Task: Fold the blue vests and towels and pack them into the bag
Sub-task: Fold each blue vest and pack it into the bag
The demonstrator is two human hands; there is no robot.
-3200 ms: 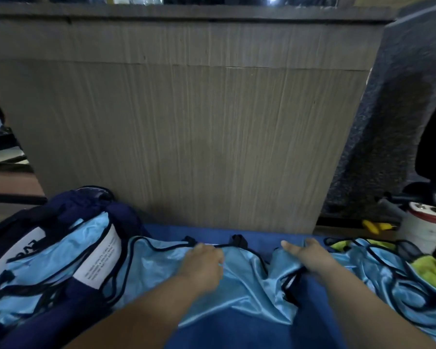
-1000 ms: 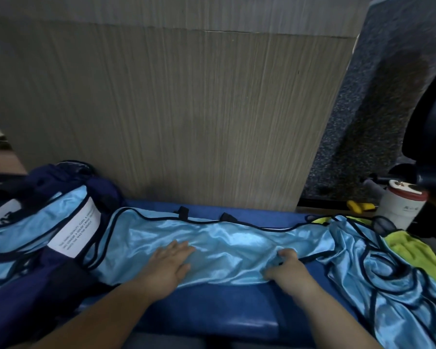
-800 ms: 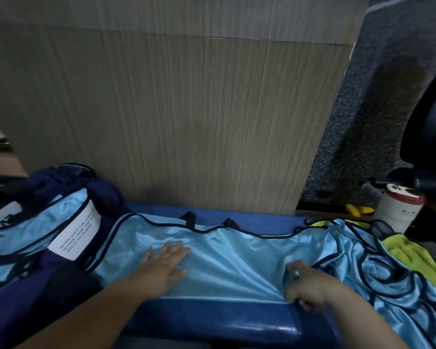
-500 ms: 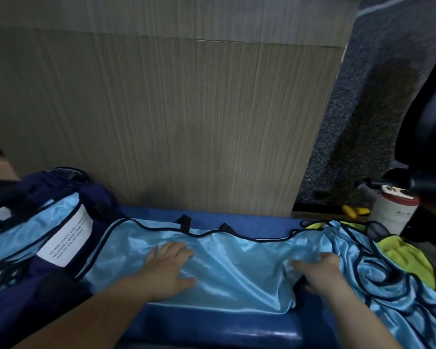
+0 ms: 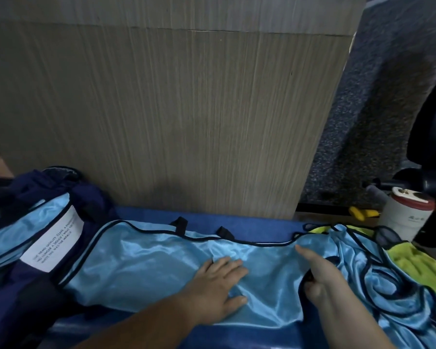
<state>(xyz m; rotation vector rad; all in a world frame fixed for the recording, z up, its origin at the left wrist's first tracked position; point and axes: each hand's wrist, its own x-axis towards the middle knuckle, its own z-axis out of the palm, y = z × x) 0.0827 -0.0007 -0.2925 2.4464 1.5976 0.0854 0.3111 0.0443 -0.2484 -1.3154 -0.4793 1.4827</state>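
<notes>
The blue vest [image 5: 149,268] is spread out long on the blue bench [image 5: 249,222], just in front of the wooden panel [image 5: 161,109]. Its left end is touching the dark bag [image 5: 93,207].

The left hand [image 5: 219,285] is laid flat on the vest with its fingers straight, and nothing is gripped by it. Half a second ago it was pressed nearer the middle of the vest. Now it has been slid to the right, so the two hands are close together.

The right hand [image 5: 322,278] is rested at the right end of the vest. Before, it was spread flat there. Now one finger is stretched out over the cloth, and the thumb is bent at the black-trimmed edge. It cannot be told whether the cloth is pinched.

More blue vests [image 5: 400,293] are heaped at the right, with a yellow-green towel [image 5: 413,263] beside them. Another blue vest, with a white label [image 5: 53,245], is seen in the bag. Those things have not been moved.
</notes>
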